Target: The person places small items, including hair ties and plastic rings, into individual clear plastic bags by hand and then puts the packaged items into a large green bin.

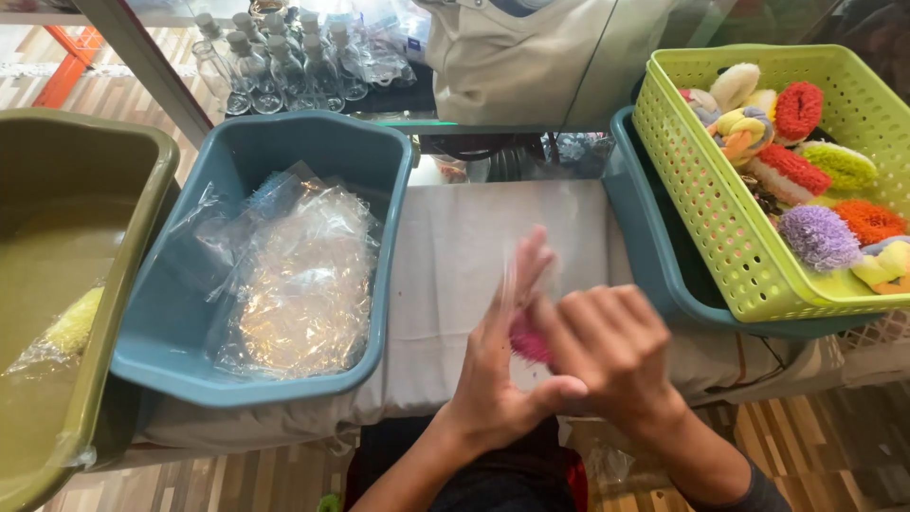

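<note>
While clasped, pink scrubber (pixel 529 339) orientation hidden.

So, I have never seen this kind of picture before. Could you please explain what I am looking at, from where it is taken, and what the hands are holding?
There is only one picture. It comes from a camera worn on a person's head, looking down at that person's own two bare hands; no machine is involved.

The left hand and the right hand meet over a table with a white cloth. Between them is a small pink fuzzy thing, and a thin clear plastic bag seems to be there too, but motion blur makes this uncertain.

To the left, a blue tub holds clear plastic bags. Further left, an olive-green tub holds one bagged yellow piece. To the right, a lime-green basket of colourful fuzzy pieces sits in another blue tub. Behind stand small clear bottles.
</note>
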